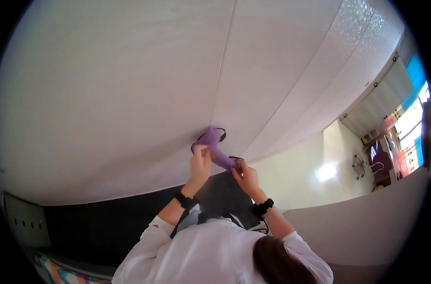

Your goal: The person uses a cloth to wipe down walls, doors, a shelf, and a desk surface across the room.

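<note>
Pale panelling (130, 71) backs a purple cloth-like item (214, 147), the left hand (200, 165) pinching its left side and the right hand (247, 178) gripping its lower end, where slackened fingertips could let it drop.

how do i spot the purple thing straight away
Start at the big pale wall. Near the lower end of its middle seam, left hand and right hand hold a bent purple strip, dark-edged, its purple unlike the black wristbands.
</note>
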A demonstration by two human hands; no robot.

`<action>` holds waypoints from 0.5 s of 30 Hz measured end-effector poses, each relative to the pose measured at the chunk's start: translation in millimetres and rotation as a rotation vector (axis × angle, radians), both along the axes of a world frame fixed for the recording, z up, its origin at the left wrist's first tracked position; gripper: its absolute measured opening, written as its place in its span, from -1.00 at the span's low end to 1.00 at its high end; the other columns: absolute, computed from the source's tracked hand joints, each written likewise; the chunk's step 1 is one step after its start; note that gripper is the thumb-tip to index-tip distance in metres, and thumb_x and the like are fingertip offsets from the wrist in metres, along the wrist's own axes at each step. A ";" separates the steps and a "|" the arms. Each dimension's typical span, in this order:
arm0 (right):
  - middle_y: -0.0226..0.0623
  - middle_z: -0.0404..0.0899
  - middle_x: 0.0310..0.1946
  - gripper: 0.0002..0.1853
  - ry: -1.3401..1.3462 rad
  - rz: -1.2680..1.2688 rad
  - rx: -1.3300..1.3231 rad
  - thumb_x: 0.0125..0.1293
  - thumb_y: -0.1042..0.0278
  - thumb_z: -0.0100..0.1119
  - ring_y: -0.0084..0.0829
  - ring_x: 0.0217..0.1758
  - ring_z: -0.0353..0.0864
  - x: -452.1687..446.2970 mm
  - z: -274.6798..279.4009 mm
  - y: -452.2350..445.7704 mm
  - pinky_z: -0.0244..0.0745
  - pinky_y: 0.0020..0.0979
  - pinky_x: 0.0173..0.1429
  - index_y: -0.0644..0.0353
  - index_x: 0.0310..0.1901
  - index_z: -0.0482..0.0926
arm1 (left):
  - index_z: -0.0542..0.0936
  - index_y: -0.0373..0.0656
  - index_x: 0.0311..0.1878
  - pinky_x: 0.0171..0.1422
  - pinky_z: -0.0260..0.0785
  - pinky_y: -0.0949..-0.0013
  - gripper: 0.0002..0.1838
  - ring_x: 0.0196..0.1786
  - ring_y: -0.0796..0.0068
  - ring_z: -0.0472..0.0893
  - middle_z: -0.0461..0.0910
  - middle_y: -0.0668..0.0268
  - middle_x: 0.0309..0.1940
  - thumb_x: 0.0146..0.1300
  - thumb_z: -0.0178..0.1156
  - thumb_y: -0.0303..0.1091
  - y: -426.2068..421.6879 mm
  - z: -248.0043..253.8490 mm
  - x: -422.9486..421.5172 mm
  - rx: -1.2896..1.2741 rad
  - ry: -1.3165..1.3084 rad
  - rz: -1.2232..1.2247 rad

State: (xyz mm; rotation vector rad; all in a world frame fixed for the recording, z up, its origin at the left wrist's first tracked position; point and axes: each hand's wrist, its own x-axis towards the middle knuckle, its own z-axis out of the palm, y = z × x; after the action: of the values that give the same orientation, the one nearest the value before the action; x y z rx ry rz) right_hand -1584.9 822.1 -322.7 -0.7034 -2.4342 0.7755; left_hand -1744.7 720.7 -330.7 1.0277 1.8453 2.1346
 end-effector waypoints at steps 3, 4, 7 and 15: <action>-0.14 0.59 -0.50 -0.70 0.080 -0.038 -0.054 0.24 0.28 0.20 -0.05 -0.46 0.59 -34.8 16.4 20.6 0.45 -0.16 -0.41 0.11 -0.04 0.40 | 0.44 -0.30 -0.11 -0.32 0.44 0.35 -0.84 -0.42 0.25 0.62 0.61 0.10 -0.41 0.27 0.12 -0.55 39.9 30.3 -27.7 0.116 0.132 0.090; -0.13 0.59 -0.49 -0.70 0.098 -0.058 -0.096 0.25 0.28 0.19 -0.05 -0.46 0.60 -44.5 18.2 25.2 0.44 -0.16 -0.41 0.11 -0.03 0.40 | 0.46 -0.30 -0.13 -0.32 0.44 0.36 -0.86 -0.42 0.26 0.63 0.61 0.11 -0.42 0.26 0.13 -0.55 50.8 35.3 -35.1 0.143 0.192 0.123; -0.11 0.60 -0.46 -0.69 0.116 -0.080 -0.186 0.27 0.28 0.17 -0.05 -0.43 0.61 -57.9 15.3 33.2 0.46 -0.18 -0.37 0.15 -0.01 0.39 | 0.56 -0.28 -0.19 -0.31 0.45 0.36 -0.90 -0.42 0.29 0.63 0.60 0.17 -0.47 0.23 0.18 -0.52 72.9 49.8 -45.7 0.203 0.344 0.212; -0.09 0.62 -0.42 -0.70 0.138 -0.124 -0.214 0.25 0.34 0.16 -0.08 -0.40 0.63 -59.8 -13.8 86.8 0.46 -0.21 -0.35 0.27 -0.05 0.37 | 0.55 -0.12 -0.13 -0.48 0.42 0.38 -0.79 -0.49 0.41 0.59 0.58 0.37 -0.48 0.14 0.22 -0.42 133.9 87.6 -25.6 0.057 0.880 0.228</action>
State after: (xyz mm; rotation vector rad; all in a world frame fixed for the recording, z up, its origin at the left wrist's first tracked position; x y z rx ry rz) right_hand -1644.7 908.9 -336.4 -0.8428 -2.1835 1.0086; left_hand -1770.3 854.7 -243.1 2.1065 2.3220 2.0052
